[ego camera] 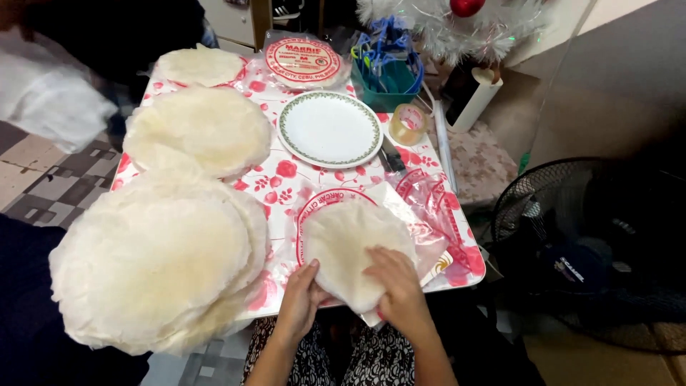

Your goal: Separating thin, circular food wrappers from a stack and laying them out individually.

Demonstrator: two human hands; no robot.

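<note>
Thin wrapper stack (350,250): pale, round, papery sheets, lying on an opened clear plastic bag (436,207) with red print, at the near edge of the tabletop (286,182).

Left hand (304,297): at the stack's near left edge, fingers curled, thumb on top, pinching the rim of the sheets.

Right hand (396,286): laid on the stack's near right part, fingers together and pressed flat on the top sheet.

Tabletop covering: white with a red flower pattern.

Large wrapper pile (157,264): wide, pale rounds, left of the hands, overhanging the near left corner of the tabletop.

Second wrapper pile (200,129): just behind the large pile, touching it.

Third wrapper pile (200,66): smaller, at the far left corner.

Plate (330,130): white, green-patterned rim, bare, middle of the tabletop, beyond the held stack.

Sealed round pack (304,63): clear wrap with a red-ringed label, behind the plate.

Tape roll (407,123): clear, right of the plate.

Teal basket (386,75): at the far right corner, holding blue-handled items.

Black fan (586,243): on the floor, right of the tabletop.
</note>
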